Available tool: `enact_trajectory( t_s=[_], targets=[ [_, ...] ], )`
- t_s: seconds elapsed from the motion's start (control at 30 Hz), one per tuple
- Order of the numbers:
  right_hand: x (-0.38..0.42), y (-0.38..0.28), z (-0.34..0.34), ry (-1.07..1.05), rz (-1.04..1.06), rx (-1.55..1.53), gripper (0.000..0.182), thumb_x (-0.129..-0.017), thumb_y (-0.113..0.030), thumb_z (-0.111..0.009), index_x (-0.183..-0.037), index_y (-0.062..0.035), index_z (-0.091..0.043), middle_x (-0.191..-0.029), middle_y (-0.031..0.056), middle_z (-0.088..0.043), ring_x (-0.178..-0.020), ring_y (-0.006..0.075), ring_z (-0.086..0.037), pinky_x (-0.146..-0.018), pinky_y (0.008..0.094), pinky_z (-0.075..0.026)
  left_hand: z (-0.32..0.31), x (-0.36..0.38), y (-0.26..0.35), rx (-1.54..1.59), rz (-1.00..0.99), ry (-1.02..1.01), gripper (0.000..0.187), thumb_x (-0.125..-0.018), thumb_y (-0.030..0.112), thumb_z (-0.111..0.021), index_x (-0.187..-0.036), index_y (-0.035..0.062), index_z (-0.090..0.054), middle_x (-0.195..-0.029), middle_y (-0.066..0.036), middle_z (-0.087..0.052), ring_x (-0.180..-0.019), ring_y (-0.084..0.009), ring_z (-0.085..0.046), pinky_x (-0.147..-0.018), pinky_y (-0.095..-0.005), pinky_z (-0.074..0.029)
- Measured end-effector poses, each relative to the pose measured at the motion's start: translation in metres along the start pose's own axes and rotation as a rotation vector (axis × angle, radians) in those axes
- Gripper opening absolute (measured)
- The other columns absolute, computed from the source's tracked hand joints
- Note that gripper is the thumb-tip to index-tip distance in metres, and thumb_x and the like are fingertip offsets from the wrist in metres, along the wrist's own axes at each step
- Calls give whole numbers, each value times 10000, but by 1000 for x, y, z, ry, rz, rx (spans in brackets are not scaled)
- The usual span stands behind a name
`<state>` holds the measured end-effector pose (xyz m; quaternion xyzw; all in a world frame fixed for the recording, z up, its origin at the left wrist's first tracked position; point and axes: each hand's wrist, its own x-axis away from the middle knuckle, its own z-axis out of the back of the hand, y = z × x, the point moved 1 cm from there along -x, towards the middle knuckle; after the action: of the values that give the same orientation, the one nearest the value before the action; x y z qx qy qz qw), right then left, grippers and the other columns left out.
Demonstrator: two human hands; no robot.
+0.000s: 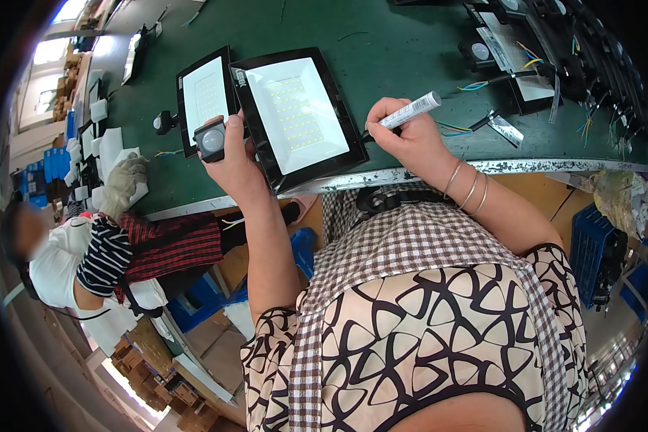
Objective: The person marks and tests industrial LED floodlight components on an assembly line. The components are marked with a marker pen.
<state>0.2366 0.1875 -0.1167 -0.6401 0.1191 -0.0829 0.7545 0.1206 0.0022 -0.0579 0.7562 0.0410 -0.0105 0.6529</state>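
My left hand is closed around the black motion sensor on the side of an LED floodlight. This floodlight has a black frame and a white face with rows of yellow LEDs, and it is tilted near the table's front edge. In my right hand is a white marker pen, its dark tip right at the floodlight's right frame edge. Partly behind the held lamp lies a second floodlight, with its own sensor at its left.
The green worktable has a worn metal front edge. More floodlights and loose coloured wires lie at the right. A gloved co-worker sits at the left beside white pieces. A blue crate stands below right.
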Motion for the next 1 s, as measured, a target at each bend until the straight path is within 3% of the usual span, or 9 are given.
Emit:
enact_trajectory(
  t_s=[0.23,0.37,0.43,0.5,0.57,0.67,0.77,0.83,1.0],
  targets=[
    [1,3,1,10,-69,-119,92,-821,-136,-576,-783,-53,-562,-607,-30,-479,-545,41,-427,-485,217,-341,7,-2,-3,-20,8,-51,206,-854,137,-593,-1015,43,-506,-932,-105,-601,-795,-133,-606,-556,-229,-509],
    [4,-1,4,63,-109,-220,72,-818,-102,-573,-776,-47,-558,-666,-44,-486,-612,30,-422,-537,201,-351,17,-3,-6,63,104,-71,278,-906,291,-536,-1058,63,-488,-957,-98,-592,-810,-141,-602,-507,-197,-423],
    [4,-7,4,81,-112,-250,67,-819,-94,-568,-776,-43,-557,-687,-41,-490,-633,31,-423,-557,196,-353,26,-8,-11,232,202,-117,287,-904,314,-538,-1044,68,-493,-981,-96,-595,-810,-154,-605,-536,-219,-445],
    [6,-9,7,104,-144,-250,47,-820,-76,-563,-796,-36,-559,-715,-40,-499,-664,36,-430,-583,194,-357,34,-8,-22,290,276,-100,290,-903,335,-536,-1042,83,-495,-1004,-95,-590,-881,-195,-593,-613,-289,-497],
    [8,-17,10,110,-184,-307,35,-827,-63,-558,-811,-33,-564,-724,-38,-506,-679,35,-439,-594,193,-361,34,1,-30,423,363,-122,319,-927,332,-494,-1016,25,-503,-1017,-139,-554,-957,-237,-565,-862,-366,-493],
    [9,-39,6,17,-90,-306,23,-834,-52,-555,-831,-32,-567,-731,-36,-510,-678,27,-441,-593,185,-362,22,8,-35,480,422,-150,287,-917,339,-503,-1014,69,-513,-1014,-135,-569,-966,-255,-559,-855,-391,-490],
    [2,-52,-11,-206,-120,-324,32,-833,-60,-577,-851,-35,-567,-728,-40,-512,-660,17,-448,-570,174,-365,15,8,-47,486,448,-201,266,-913,336,-512,-1028,96,-505,-1017,-127,-576,-956,-257,-567,-806,-391,-502],
    [-5,-48,-29,-269,4,-248,48,-827,-87,-587,-846,-46,-573,-693,-41,-511,-609,21,-445,-527,190,-361,12,7,-54,485,463,-255,245,-910,315,-520,-1043,113,-478,-1025,-109,-573,-941,-248,-582,-747,-394,-526],
    [-11,-44,-51,-331,-22,-108,70,-824,-116,-594,-837,-49,-579,-656,-31,-511,-580,27,-439,-508,199,-358,9,7,-51,511,444,-246,258,-884,297,-579,-1020,97,-489,-987,-137,-588,-864,-251,-605,-716,-395,-537]
  ],
)
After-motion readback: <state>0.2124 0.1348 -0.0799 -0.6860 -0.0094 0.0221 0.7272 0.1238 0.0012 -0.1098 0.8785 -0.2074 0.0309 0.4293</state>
